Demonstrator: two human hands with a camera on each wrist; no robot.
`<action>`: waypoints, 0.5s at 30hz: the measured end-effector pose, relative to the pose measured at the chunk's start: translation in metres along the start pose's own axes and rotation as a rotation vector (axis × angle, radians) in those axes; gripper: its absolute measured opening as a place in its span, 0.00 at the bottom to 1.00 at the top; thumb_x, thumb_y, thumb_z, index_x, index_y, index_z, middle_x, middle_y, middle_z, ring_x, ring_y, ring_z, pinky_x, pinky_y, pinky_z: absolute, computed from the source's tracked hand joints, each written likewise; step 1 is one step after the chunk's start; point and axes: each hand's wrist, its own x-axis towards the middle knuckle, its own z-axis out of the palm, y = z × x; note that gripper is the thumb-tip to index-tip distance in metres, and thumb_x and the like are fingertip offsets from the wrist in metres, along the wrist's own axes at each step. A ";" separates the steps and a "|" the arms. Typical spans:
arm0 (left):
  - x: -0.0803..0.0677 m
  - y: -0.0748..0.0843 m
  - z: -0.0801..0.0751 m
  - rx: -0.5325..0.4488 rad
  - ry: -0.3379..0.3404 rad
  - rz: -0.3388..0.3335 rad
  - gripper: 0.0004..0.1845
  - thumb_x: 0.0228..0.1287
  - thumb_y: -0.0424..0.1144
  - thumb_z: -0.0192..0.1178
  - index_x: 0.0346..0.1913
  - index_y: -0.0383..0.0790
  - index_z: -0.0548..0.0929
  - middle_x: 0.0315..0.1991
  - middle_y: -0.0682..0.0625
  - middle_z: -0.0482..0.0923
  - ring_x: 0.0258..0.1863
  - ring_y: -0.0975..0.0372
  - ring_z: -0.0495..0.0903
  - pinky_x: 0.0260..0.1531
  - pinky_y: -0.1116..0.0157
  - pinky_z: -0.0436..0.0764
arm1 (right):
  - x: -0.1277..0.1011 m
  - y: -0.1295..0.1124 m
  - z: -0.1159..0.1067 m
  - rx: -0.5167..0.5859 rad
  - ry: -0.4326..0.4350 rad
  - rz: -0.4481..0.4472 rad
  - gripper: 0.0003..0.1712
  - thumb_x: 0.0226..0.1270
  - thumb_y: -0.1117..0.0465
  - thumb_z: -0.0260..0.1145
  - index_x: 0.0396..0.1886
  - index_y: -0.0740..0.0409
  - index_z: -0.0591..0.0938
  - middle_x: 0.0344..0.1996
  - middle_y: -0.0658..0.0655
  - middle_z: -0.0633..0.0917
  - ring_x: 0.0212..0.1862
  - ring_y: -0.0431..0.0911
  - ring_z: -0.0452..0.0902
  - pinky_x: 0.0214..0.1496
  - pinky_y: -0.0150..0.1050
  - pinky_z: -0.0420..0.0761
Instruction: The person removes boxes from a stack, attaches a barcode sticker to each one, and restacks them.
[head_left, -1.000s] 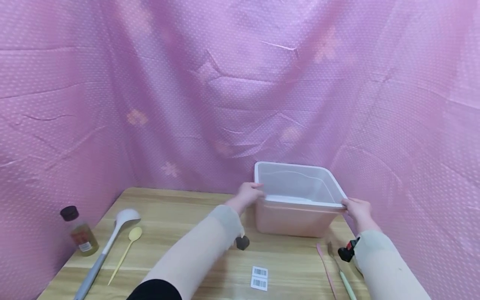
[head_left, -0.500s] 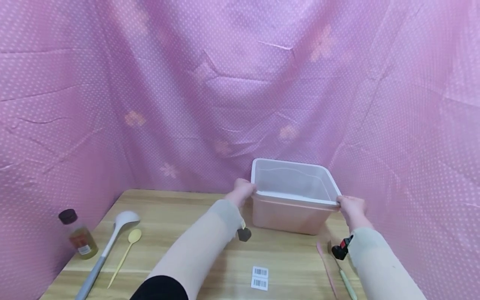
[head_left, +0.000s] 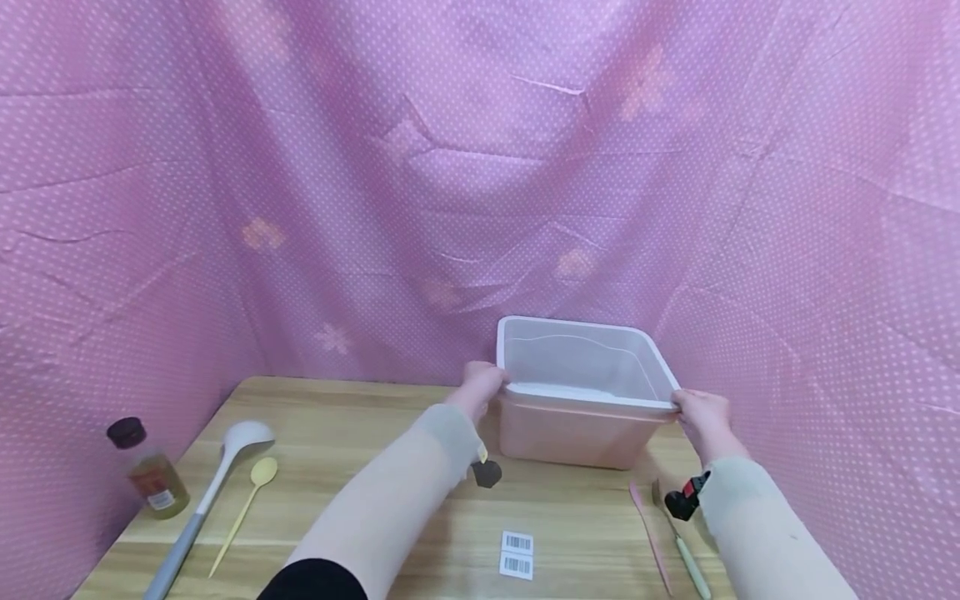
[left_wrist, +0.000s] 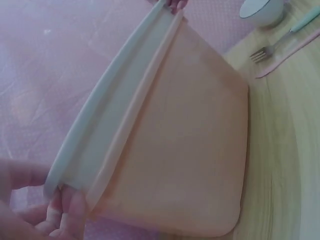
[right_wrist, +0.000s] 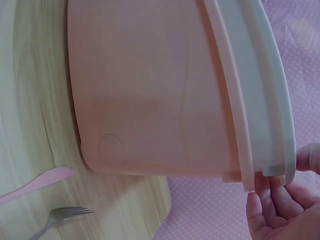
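A white plastic bin (head_left: 577,393) is nested inside a pink plastic bin (head_left: 573,433) at the table's back right. Its white rim stands above the pink rim (left_wrist: 137,107), with a band of white wall between them. At the near left corner my left hand (head_left: 478,387) pinches the white rim, thumb over the top and fingers tucked beneath. My right hand (right_wrist: 287,207) grips the same rim at the near right corner, fingertips under the lip beside the pink edge. The pink bin's base rests close on the wooden table (head_left: 360,417).
A bottle (head_left: 153,475), ladle (head_left: 197,517) and yellow spoon (head_left: 247,504) are at the left. A barcode card (head_left: 517,554) lies front centre. Right of it are a pink knife (head_left: 651,537), green-handled fork (head_left: 686,554) and white bowl (left_wrist: 262,11). Pink fabric (head_left: 450,208) hangs behind.
My left hand has slid left to the bin's corner, while my right hand keeps its grip. The nested bins have shifted slightly left and back. The head view has turned a little too.
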 end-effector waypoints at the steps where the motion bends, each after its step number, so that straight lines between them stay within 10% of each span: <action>1: 0.000 0.000 -0.002 0.001 -0.013 0.005 0.17 0.53 0.26 0.62 0.48 0.26 0.81 0.37 0.41 0.81 0.35 0.54 0.79 0.48 0.54 0.79 | 0.000 0.000 0.000 0.017 -0.010 0.000 0.28 0.55 0.71 0.62 0.58 0.78 0.76 0.34 0.55 0.85 0.29 0.34 0.76 0.47 0.35 0.82; 6: -0.004 0.005 -0.010 0.008 -0.071 0.032 0.20 0.56 0.30 0.65 0.54 0.29 0.81 0.38 0.43 0.85 0.35 0.55 0.82 0.50 0.55 0.78 | -0.003 -0.002 -0.002 0.022 -0.036 0.007 0.28 0.59 0.69 0.59 0.60 0.78 0.74 0.40 0.59 0.84 0.30 0.33 0.77 0.62 0.48 0.74; 15: -0.011 0.020 -0.021 -0.040 -0.122 0.059 0.29 0.61 0.35 0.67 0.65 0.32 0.74 0.49 0.38 0.83 0.46 0.48 0.83 0.57 0.51 0.75 | -0.008 -0.019 -0.006 0.104 -0.083 -0.014 0.30 0.62 0.69 0.56 0.64 0.77 0.69 0.26 0.48 0.82 0.29 0.38 0.83 0.46 0.38 0.83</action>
